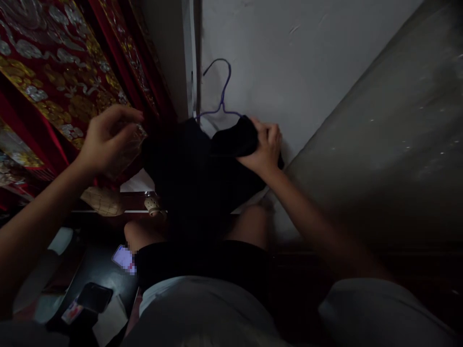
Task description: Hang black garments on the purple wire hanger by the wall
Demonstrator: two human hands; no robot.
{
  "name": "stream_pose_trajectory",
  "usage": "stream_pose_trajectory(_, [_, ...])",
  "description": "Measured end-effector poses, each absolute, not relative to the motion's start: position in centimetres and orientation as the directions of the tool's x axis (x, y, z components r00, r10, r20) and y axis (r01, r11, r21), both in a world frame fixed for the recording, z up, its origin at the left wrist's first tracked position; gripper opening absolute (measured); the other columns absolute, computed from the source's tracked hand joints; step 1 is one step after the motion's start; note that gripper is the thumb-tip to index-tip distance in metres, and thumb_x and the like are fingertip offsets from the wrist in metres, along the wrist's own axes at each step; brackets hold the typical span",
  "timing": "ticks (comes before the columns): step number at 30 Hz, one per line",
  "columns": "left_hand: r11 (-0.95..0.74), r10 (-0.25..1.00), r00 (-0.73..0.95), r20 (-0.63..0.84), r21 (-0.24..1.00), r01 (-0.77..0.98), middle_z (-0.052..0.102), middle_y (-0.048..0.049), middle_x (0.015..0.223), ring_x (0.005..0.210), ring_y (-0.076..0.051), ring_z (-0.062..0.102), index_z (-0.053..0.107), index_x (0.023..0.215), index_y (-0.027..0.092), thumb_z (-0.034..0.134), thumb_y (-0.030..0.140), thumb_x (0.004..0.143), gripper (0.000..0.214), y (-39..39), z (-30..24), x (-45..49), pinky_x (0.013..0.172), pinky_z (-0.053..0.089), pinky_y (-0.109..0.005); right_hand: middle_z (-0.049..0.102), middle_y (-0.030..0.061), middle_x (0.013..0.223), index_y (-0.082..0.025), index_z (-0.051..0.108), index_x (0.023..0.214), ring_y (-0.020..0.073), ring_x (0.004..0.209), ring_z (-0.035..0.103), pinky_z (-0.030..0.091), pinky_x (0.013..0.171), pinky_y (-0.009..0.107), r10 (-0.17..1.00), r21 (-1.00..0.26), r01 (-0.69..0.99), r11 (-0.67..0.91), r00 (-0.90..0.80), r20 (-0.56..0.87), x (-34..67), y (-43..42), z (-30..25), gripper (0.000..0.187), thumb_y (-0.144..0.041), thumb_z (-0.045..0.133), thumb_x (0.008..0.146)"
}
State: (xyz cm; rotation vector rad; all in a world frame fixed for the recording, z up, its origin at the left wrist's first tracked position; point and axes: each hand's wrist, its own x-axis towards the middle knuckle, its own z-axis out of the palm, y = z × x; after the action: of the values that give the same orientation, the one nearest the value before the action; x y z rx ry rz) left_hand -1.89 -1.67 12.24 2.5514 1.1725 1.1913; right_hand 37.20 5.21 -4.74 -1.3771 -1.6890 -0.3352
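A black garment (188, 168) hangs in front of me on a thin purple clothes hanger (222, 99), whose hook points up. My right hand (265, 144) is closed on the garment's upper right part, thumb in front and fingers bent behind the cloth. To the left, my left hand (108, 137) is raised apart from the cloth, its thumb and forefinger spread. A see-through, shiny-edged patch shows below these fingers; what it is cannot be made out. The garment's lower part merges with my dark shorts (202, 260).
A red curtain (72, 91) with gold and silver patterns hangs at left. Behind the hanger stands a pale wall (307, 58), with a grey glossy surface (398, 159) at right. Low at left are a beige clog (154, 205), a lit phone (124, 258) and a dark table (97, 260).
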Motion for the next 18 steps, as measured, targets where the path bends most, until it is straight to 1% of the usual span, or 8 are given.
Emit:
stream_pose_trajectory(3, [-0.669,0.698,0.466,0.544,0.263,0.695,0.074,-0.0060,0.112,0.104,-0.028,0.069,0.070,0.112,0.020,0.050,0.034,0.103,0.026,-3.2,11.8,-1.8,0.098,0.055,-0.046,0.051,0.0223,0.135,-0.019,0.046,0.154,0.0413,0.124,0.048,0.038,0.110,0.057,0.634,-0.311,0.888,0.339,0.029,0.773,36.5,5.0,-2.4,0.088,-0.048,0.081,0.078])
stream_pose_trajectory(5, [-0.703,0.667,0.632,0.394,0.050,0.710,0.076,-0.0080,0.108,0.096,-0.028,0.071,0.068,0.120,0.019,0.048,0.031,0.102,0.030,-4.1,10.4,-0.4,0.090,0.056,-0.043,0.051,0.0212,0.136,-0.021,0.046,0.154,0.0412,0.124,0.048,0.038,0.109,0.057,0.644,-0.291,0.890,0.350,-0.004,0.765,35.4,4.6,-1.1,0.086,-0.048,0.079,0.080])
stream_pose_trajectory(7, [-0.736,0.621,0.760,0.189,-0.192,0.649,0.077,-0.0096,0.106,0.093,-0.027,0.072,0.063,0.132,0.018,0.047,0.026,0.100,0.037,-4.9,8.6,1.6,0.087,0.055,-0.041,0.049,0.0196,0.136,-0.021,0.043,0.156,0.0417,0.125,0.049,0.039,0.109,0.059,0.656,-0.252,0.897,0.363,-0.054,0.753,34.3,4.0,-0.3,0.088,-0.051,0.078,0.081])
stream_pose_trajectory(9, [-0.738,0.609,0.791,0.050,-0.328,0.589,0.077,-0.0108,0.106,0.092,-0.025,0.073,0.051,0.148,0.017,0.046,0.023,0.101,0.048,-5.5,6.7,3.8,0.086,0.054,-0.038,0.047,0.0186,0.138,-0.021,0.040,0.158,0.0421,0.128,0.049,0.040,0.109,0.061,0.665,-0.208,0.904,0.375,-0.106,0.739,33.9,3.6,-0.2,0.091,-0.053,0.076,0.081])
stream_pose_trajectory(12, [-0.681,0.674,0.738,0.004,-0.384,0.624,0.077,-0.0132,0.103,0.087,-0.026,0.075,0.028,0.163,0.014,0.045,0.027,0.105,0.062,-5.3,4.2,6.5,0.075,0.052,-0.034,0.044,0.0183,0.141,-0.022,0.036,0.160,0.0423,0.131,0.047,0.039,0.111,0.063,0.657,-0.151,0.901,0.407,-0.174,0.734,34.5,3.6,-0.9,0.093,-0.053,0.074,0.081])
stream_pose_trajectory(14, [-0.612,0.746,0.666,0.007,-0.388,0.690,0.077,-0.0142,0.097,0.084,-0.028,0.076,0.025,0.164,0.011,0.044,0.030,0.106,0.064,-4.5,2.9,7.6,0.070,0.051,-0.033,0.043,0.0186,0.143,-0.022,0.034,0.161,0.0425,0.134,0.045,0.038,0.112,0.064,0.643,-0.131,0.889,0.438,-0.208,0.737,35.4,3.8,-1.5,0.092,-0.050,0.072,0.082])
stream_pose_trajectory(16, [-0.571,0.791,0.612,-0.009,-0.368,0.734,0.077,-0.0155,0.092,0.085,-0.030,0.077,0.037,0.158,0.008,0.044,0.028,0.106,0.056,-3.4,1.8,8.2,0.069,0.051,-0.033,0.041,0.0188,0.148,-0.022,0.032,0.161,0.0432,0.137,0.043,0.037,0.114,0.066,0.631,-0.118,0.874,0.471,-0.240,0.738,36.1,3.9,-1.8,0.090,-0.044,0.070,0.082])
stream_pose_trajectory(18, [-0.579,0.796,0.604,-0.037,-0.334,0.744,0.076,-0.0175,0.093,0.088,-0.031,0.077,0.057,0.140,0.007,0.043,0.023,0.105,0.041,-2.5,0.9,8.4,0.069,0.051,-0.033,0.038,0.0185,0.154,-0.023,0.030,0.162,0.0448,0.142,0.037,0.034,0.115,0.068,0.614,-0.100,0.854,0.511,-0.281,0.738,36.2,3.8,-2.1,0.092,-0.038,0.070,0.081])
